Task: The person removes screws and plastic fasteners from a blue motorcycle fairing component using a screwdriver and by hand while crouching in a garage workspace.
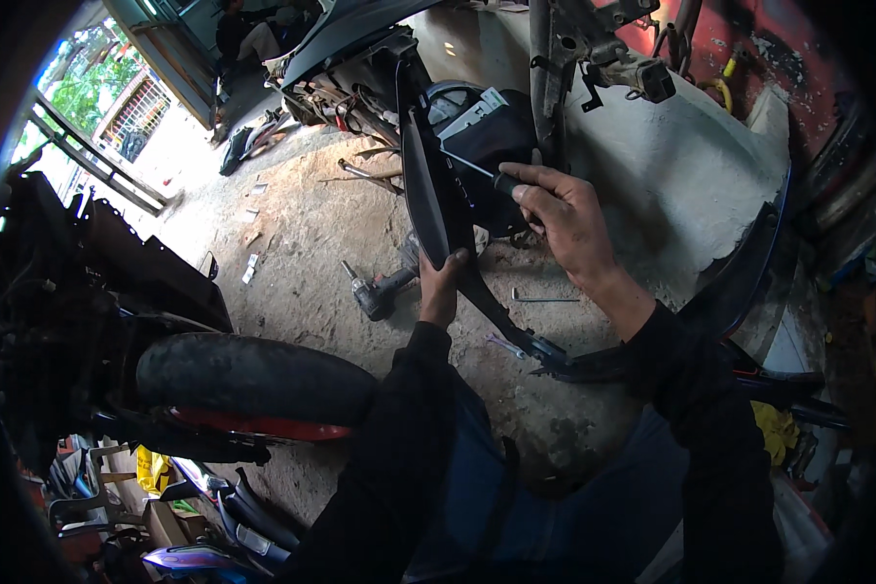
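Note:
A long black plastic motorcycle panel (424, 185) stands tilted in front of me. My left hand (442, 288) grips its lower part, the thumb on the near face. In my right hand (566, 216) is a screwdriver (475, 165) with a dark handle and a thin metal shaft. The shaft points left, and its tip meets or lies just over the panel's right edge; I cannot tell which. Behind my left hand a cordless impact driver (380, 290) lies on the floor. An L-shaped metal wrench (545, 299) rests to the right of the panel.
A wheel with a black tyre (253, 382) stands at the left, close to my left forearm. Motorcycle frame parts (603, 58) rise at the upper right. More body panels (740, 282) curve along the right. A person (253, 34) sits in the far background.

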{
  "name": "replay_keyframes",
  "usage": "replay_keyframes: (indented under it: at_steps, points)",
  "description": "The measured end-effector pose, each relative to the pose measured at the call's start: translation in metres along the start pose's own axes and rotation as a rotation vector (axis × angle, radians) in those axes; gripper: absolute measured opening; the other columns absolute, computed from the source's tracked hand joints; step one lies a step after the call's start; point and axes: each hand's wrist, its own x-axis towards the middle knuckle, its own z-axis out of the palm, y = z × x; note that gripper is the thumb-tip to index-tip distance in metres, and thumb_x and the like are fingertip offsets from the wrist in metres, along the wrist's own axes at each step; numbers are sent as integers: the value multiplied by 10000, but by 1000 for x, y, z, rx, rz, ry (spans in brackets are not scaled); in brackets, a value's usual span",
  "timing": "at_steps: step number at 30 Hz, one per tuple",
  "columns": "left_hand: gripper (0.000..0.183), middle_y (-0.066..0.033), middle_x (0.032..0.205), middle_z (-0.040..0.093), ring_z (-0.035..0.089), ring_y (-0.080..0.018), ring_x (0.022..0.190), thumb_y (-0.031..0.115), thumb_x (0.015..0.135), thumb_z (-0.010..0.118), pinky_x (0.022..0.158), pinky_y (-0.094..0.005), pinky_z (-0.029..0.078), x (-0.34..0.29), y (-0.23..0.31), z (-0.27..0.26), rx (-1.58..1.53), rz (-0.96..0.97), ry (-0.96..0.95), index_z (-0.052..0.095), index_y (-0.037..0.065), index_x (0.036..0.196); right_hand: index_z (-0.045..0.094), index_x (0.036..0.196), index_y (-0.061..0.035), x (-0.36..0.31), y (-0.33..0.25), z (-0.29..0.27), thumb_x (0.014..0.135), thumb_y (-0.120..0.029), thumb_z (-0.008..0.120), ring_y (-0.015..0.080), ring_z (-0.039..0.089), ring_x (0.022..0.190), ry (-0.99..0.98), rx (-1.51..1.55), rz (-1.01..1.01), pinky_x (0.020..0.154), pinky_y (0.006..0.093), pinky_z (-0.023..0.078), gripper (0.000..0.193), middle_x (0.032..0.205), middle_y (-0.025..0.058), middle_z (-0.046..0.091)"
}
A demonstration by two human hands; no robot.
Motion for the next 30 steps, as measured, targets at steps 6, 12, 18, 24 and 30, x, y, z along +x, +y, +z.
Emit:
replay_keyframes:
  at_steps: [6, 12, 18, 24, 30]
  points:
    - [699, -86, 1109, 527, 507, -180, 1027, 357, 728, 705, 907, -325, 406, -3, 1, 0, 11, -6, 3, 416, 27, 1272, 628, 1120, 50, -1, -1, -1, 860, -117, 565, 3, 446, 602, 22, 64, 45, 516, 160, 365, 315, 712, -36, 540]
    - [720, -90, 1120, 526, 515, -187, 1031, 349, 720, 717, 908, -323, 410, -5, 8, 3, 6, 8, 15, 404, 24, 1281, 616, 1144, 45, -1, -1, -1, 862, -123, 569, 0, 446, 600, -2, 25, 40, 511, 158, 374, 331, 718, -41, 537]
    - [782, -105, 1151, 520, 526, -201, 1043, 325, 682, 761, 891, -334, 440, -5, 21, 6, 113, 18, -1, 388, 20, 1297, 638, 1044, 28, 6, -25, -4, 851, -144, 571, 38, 480, 544, 48, 90, 188, 458, 186, 379, 267, 710, -7, 559]
    - [940, -155, 1209, 503, 511, -249, 1123, 320, 593, 843, 945, -358, 432, 19, 55, 23, 268, 224, -79, 350, 13, 1332, 570, 847, -69, 20, -66, -30, 840, -204, 579, 28, 359, 410, -62, -19, 516, 361, 181, 229, 136, 673, 29, 555]
    - [849, -227, 1105, 579, 577, -329, 1059, 280, 623, 798, 917, -389, 458, 56, 133, 54, 663, 357, -62, 385, -29, 1297, 583, 762, -42, 9, -76, -26, 831, -195, 594, 43, 379, 413, -81, 49, 557, 359, 206, 229, 168, 664, 28, 527]
